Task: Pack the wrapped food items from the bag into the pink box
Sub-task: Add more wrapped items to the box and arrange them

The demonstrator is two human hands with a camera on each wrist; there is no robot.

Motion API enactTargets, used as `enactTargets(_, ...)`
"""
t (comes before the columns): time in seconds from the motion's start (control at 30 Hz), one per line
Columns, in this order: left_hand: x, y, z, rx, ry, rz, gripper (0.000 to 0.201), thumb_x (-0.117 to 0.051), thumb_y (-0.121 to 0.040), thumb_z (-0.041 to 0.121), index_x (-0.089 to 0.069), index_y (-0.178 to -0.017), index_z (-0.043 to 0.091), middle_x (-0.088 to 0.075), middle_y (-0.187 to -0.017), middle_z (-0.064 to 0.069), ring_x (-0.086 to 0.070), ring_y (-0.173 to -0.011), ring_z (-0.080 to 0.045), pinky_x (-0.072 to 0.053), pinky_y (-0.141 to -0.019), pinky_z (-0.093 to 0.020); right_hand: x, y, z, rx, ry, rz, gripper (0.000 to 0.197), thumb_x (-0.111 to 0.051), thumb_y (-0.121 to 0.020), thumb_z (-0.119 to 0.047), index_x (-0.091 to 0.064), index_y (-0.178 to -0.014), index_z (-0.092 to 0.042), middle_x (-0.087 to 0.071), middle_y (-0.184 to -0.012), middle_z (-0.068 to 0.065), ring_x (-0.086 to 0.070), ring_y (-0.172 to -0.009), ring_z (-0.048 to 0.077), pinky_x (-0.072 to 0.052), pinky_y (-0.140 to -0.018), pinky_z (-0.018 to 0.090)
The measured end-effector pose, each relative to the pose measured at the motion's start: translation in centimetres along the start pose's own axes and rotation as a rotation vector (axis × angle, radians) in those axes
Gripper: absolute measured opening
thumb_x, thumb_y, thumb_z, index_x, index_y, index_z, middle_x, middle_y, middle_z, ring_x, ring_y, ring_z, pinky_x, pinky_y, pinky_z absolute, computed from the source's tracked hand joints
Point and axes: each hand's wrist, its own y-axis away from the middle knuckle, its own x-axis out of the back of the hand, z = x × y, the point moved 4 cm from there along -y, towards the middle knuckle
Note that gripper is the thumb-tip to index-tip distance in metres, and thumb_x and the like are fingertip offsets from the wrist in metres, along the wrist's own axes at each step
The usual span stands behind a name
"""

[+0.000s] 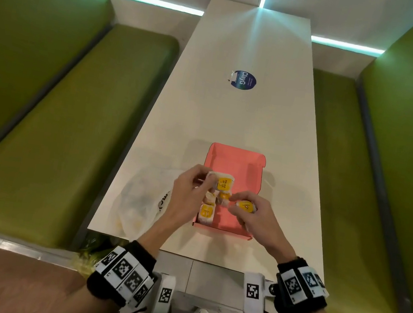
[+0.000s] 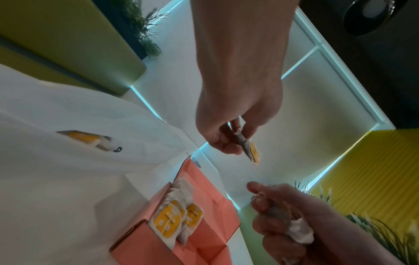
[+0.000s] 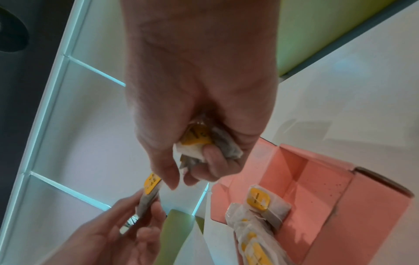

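Hovering above the open pink box (image 1: 237,161), both of our hands carry a wrapped item. Our left hand (image 1: 189,189) pinches a flat wrapped packet (image 1: 224,183) with a yellow label between thumb and fingertips, over the box's left side. Our right hand (image 1: 252,216) curls its fingers round a second, bunched packet (image 1: 246,206), over the box's near right part. The two hands are close but apart.

We record a white plastic bag (image 1: 138,199) lying on the white table (image 1: 233,122) just left of the box, under our left forearm; the left wrist view shows a yellow-labelled item (image 2: 85,139) through its film. A round blue sticker (image 1: 244,80) sits further up the table. Green benches (image 1: 56,117) flank both sides.

Inside the box, packed items (image 1: 207,212) stand along the left wall; the right portion shows bare pink floor.
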Motion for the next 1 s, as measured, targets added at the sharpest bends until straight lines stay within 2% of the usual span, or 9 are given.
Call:
enactTargets(0.07,0.4,0.2,-0.3,0.051,0.062,0.051,0.005,-0.062,-0.096,0.013,-0.066,-0.093,0.014,-0.071,-0.082,-0.01,-0.069,-0.074,-0.023,-0.054,-0.059,-0.035,0.2,0.1,-0.5,0.016,-0.066,0.038,0.006,-0.068,-0.09,-0.01,-0.067,-0.093,-0.006,-0.054,-0.061,-0.001,-0.045,-0.054,0.014,-0.035,-0.045,0.021)
enactTargets(0.17,0.4,0.8,-0.4,0.137,0.194,0.088,0.002,-0.062,-0.096,0.01,-0.064,-0.097,0.008,-0.072,-0.092,-0.014,-0.07,-0.08,-0.02,-0.057,-0.062,-0.032,-0.4,0.1,-1.6,0.034,-0.213,0.093,0.01,-0.063,-0.095,-0.017,-0.066,-0.099,-0.009,-0.055,-0.071,0.006,-0.042,-0.056,0.012,-0.03,-0.046,0.023)
enactTargets(0.27,0.0,1.4,-0.3,0.168,0.263,0.065,0.008,-0.063,-0.096,0.01,-0.062,-0.099,0.003,-0.072,-0.091,-0.016,-0.07,-0.082,-0.024,-0.059,-0.072,-0.04,-1.8,0.2,-2.9,0.091,-0.201,0.104,0.007,-0.062,-0.096,-0.019,-0.066,-0.1,-0.015,-0.056,-0.063,-0.006,-0.043,-0.052,0.008,-0.032,-0.046,0.022)
enactTargets(0.37,-0.3,2.0,0.1,0.142,0.222,-0.005,0.017,-0.066,-0.094,0.013,-0.061,-0.099,-0.003,-0.07,-0.091,-0.019,-0.071,-0.081,-0.021,-0.06,-0.072,-0.037,-2.2,0.2,-3.8,0.158,-0.184,0.137,0.01,-0.06,-0.097,-0.011,-0.066,-0.093,-0.004,-0.06,-0.058,-0.011,-0.047,-0.048,0.002,-0.036,-0.045,0.016)
enactTargets(0.43,-0.1,2.2,0.4,0.095,0.152,-0.056,0.021,-0.067,-0.093,0.021,-0.063,-0.103,0.004,-0.072,-0.095,-0.01,-0.072,-0.086,-0.014,-0.06,-0.072,-0.031,-1.9,0.2,-4.2,0.191,-0.11,0.137,0.01,-0.062,-0.096,-0.01,-0.067,-0.089,-0.006,-0.065,-0.06,-0.009,-0.053,-0.051,0.003,-0.041,-0.051,0.016)
enactTargets(0.5,0.2,2.1,0.4,0.05,0.06,-0.115,0.019,-0.068,-0.093,0.025,-0.064,-0.109,0.014,-0.072,-0.1,0.001,-0.069,-0.092,-0.008,-0.056,-0.074,-0.022,-1.5,0.2,-4.4,0.224,0.032,0.103,0.01,-0.066,-0.093,-0.014,-0.07,-0.084,-0.013,-0.071,-0.071,-0.001,-0.063,-0.064,0.015,-0.048,-0.062,0.026)
enactTargets(0.57,0.1,2.1,0.2,0.025,0.005,-0.205,0.017,-0.067,-0.095,0.021,-0.064,-0.11,0.016,-0.073,-0.097,0.001,-0.07,-0.089,-0.011,-0.055,-0.075,-0.024,-1.2,0.3,-4.4,0.229,0.135,0.065,0.012,-0.067,-0.092,-0.016,-0.071,-0.081,-0.014,-0.072,-0.077,0.003,-0.066,-0.075,0.022,-0.049,-0.069,0.029)
enactTargets(0.77,-0.5,3.2,-0.9,0.095,0.12,-0.224,0.007,-0.063,-0.097,0.013,-0.064,-0.099,0.006,-0.071,-0.083,-0.007,-0.068,-0.074,-0.017,-0.057,-0.065,-0.032,-0.1,0.4,-6.0,0.342,0.445,0.114,0.005,-0.07,-0.089,-0.022,-0.072,-0.084,-0.023,-0.064,-0.087,-0.012,-0.06,-0.082,0.004,-0.041,-0.072,0.012)
enactTargets(1.0,-1.2,3.6,-0.9,0.132,0.119,-0.251,0.009,-0.063,-0.097,0.013,-0.06,-0.103,0.008,-0.068,-0.093,-0.014,-0.069,-0.073,-0.02,-0.06,-0.064,-0.038,-0.2,0.5,-6.8,0.37,0.63,0.065,0.009,-0.063,-0.094,-0.024,-0.068,-0.087,-0.022,-0.058,-0.086,-0.016,-0.054,-0.082,0.0,-0.041,-0.073,0.021)
